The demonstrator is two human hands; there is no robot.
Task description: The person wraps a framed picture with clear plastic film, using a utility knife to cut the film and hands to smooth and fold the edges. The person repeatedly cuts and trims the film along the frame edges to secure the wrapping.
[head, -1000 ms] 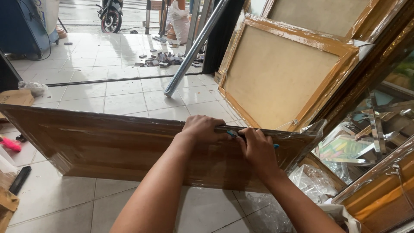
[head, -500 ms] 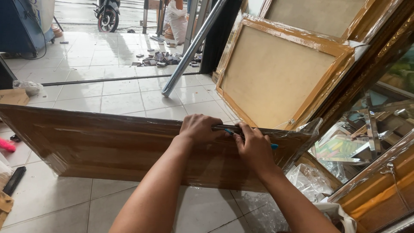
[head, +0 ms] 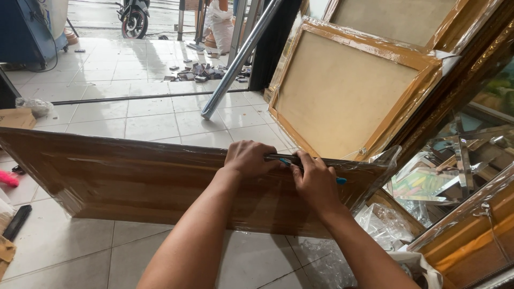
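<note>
Head view: both hands sit where they were half second ago, on top edge of long brown wooden panel wrapped in clear plastic film [head: 160,179]; panel unmoved, standing on edge on white tiled floor [head: 150,123]. Left hand [head: 249,159] curled over edge, gripping. Right hand [head: 316,182] pinches slim blue-tipped tool [head: 289,161]; its blade hidden under fingers. Forearms cut off below. Open tiles beyond panel; canvas-backed frames [head: 342,91] crowd right.
</note>
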